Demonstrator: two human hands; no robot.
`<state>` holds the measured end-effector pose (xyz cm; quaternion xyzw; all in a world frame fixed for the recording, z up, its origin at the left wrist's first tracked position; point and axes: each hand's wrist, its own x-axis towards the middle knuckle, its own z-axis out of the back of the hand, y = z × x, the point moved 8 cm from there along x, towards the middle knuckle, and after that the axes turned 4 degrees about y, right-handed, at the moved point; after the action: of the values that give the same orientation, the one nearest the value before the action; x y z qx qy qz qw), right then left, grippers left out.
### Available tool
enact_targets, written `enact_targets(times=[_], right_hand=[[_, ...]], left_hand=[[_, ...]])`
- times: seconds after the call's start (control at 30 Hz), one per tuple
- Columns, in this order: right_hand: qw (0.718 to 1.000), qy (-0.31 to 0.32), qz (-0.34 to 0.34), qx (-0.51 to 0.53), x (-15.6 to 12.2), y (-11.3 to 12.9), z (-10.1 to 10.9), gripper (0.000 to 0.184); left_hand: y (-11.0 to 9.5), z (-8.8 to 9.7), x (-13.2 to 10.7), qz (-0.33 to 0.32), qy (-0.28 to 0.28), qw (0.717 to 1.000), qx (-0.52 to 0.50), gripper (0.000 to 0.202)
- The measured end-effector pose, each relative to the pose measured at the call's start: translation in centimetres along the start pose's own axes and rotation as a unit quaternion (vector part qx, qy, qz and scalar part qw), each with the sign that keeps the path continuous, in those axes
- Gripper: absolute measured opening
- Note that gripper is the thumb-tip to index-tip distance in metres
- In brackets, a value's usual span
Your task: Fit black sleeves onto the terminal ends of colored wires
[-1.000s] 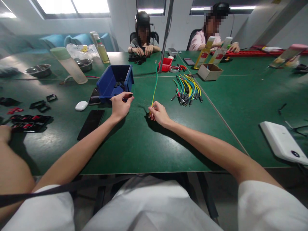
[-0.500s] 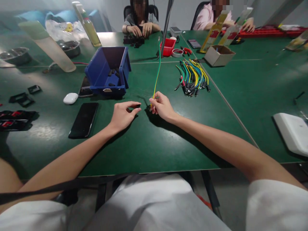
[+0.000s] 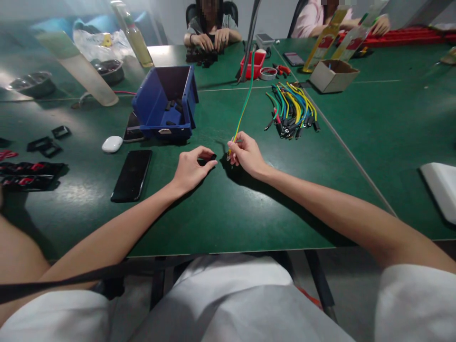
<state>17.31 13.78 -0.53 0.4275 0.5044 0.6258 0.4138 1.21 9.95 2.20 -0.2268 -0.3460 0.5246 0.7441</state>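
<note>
My right hand (image 3: 248, 154) pinches a yellow-green wire (image 3: 245, 102) near its lower end. The wire rises from the fingers and leans right, and a small metal ring terminal (image 3: 228, 156) shows below the fingertips. To its left, my left hand (image 3: 195, 167) holds a small black sleeve (image 3: 213, 156) between index finger and thumb, a short gap away from the terminal. Beyond the right hand lies a bundle of wires (image 3: 294, 109) in green, yellow and blue with black ends. A blue bin (image 3: 166, 130) with small black pieces inside stands past the left hand.
A black phone (image 3: 131, 175) and a white case (image 3: 112, 144) lie left of my left arm. Farther back are a red bin (image 3: 257, 59), a tape roll (image 3: 268, 73), a cardboard box (image 3: 333, 78) and bottles (image 3: 137, 45). Two people sit across the green table (image 3: 228, 218).
The camera view has turned slightly, so the scene sits farther right. The wire's upper end leans more to the right. Both hands keep nearly the same pose.
</note>
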Motion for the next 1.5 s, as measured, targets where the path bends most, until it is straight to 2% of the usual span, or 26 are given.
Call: enact_targets(times=[0.27, 0.57, 0.8, 1.27, 1.5], right_hand=[[0.999, -0.009, 0.031, 0.014, 0.2, -0.1, 0.2, 0.024], [0.998, -0.020, 0.046, 0.045, 0.3, -0.4, 0.3, 0.026], [0.993, -0.047, 0.088, 0.061, -0.1, 0.4, 0.5, 0.032], [0.992, -0.025, 0.097, 0.080, -0.4, 0.4, -0.2, 0.035], [0.993, -0.021, 0.116, 0.030, -0.7, 0.9, -0.3, 0.034]], left_hand=[[-0.9, -0.2, -0.2, -0.025, 0.015, 1.000, 0.007, 0.019], [-0.9, -0.4, -0.3, -0.040, 0.018, 0.999, 0.009, 0.019], [-1.3, -0.5, -0.3, -0.066, 0.023, 0.997, 0.016, 0.020], [-1.3, -0.7, -0.3, -0.077, 0.030, 0.997, 0.012, 0.019], [-1.3, -0.6, -0.3, -0.079, 0.025, 0.996, 0.014, 0.019]])
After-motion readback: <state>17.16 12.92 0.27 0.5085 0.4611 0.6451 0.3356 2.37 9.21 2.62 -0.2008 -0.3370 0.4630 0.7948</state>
